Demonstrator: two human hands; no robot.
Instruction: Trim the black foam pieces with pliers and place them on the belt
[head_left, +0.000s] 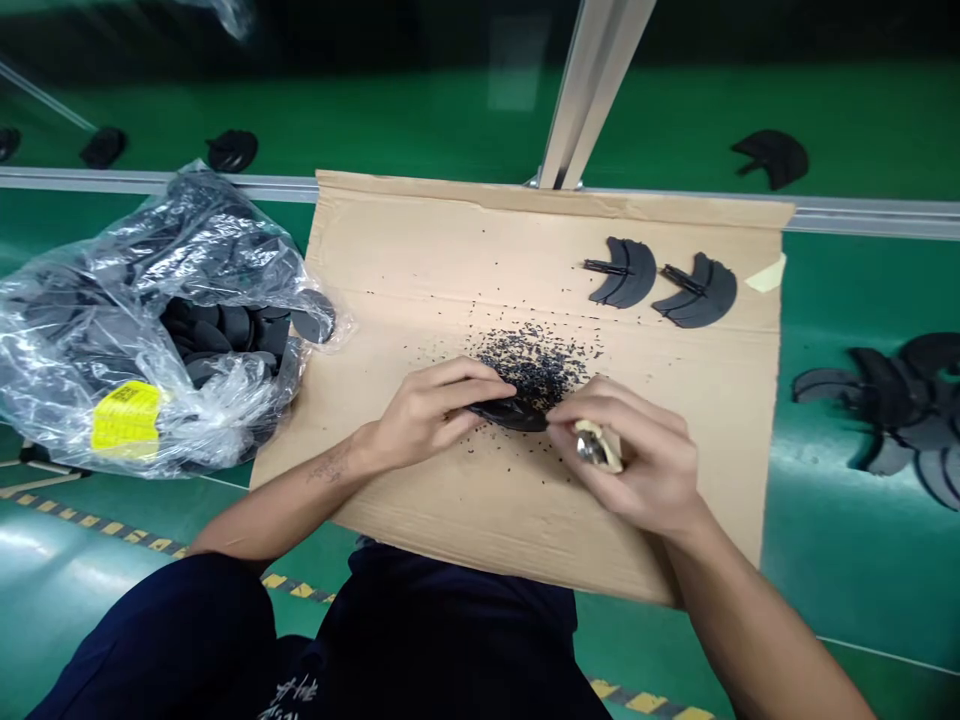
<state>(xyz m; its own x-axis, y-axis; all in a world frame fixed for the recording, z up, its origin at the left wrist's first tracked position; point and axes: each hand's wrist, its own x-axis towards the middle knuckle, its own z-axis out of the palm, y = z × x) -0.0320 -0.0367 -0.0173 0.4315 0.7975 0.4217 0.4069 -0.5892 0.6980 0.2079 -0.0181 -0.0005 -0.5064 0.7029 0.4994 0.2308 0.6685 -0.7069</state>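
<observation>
Dark navy trousers (420, 650) fill the bottom edge, matte fabric, some pale print near the hem. Above them both forearms reach onto a flat sheet of brown cardboard (420, 250), corrugated, creased across the middle, top edge slightly torn.

Left hand (420, 415): fingers curled, pinching the near-left end of a thin black plastic piece (510, 413), curved, matte, lying low on the cardboard roughly at its centre. Right hand (637, 455): closed around a small trimming tool (598, 447), pale handle, shiny metal tip, tip just beside the right end of the black piece. Blade itself too small to make out.

Directly behind the piece: pile of black shavings (536, 365), fine granular crumbs, dense in the middle, scattered thin toward the edges.

Top right of the cardboard: two finished-looking crescent parts (664, 282), side by side, not touching, each fan-shaped with a short straight stem, smooth black. Scrap of beige tape (766, 275) at the cardboard's right edge.

Left of the cardboard, touching it: crumpled clear plastic bag (112, 300), glossy, wrinkled, full of flat black rounded parts, mouth open toward the cardboard. Yellow label (126, 418) on its near side, print unreadable.

Bench is glossy green surface (840, 560). Heap of the same black crescents (900, 410) on it at far right, overlapping. Aluminium rail (150, 182) runs across behind the cardboard, angled aluminium post (592, 80) rising from it. More single black parts beyond the rail, well apart.
</observation>
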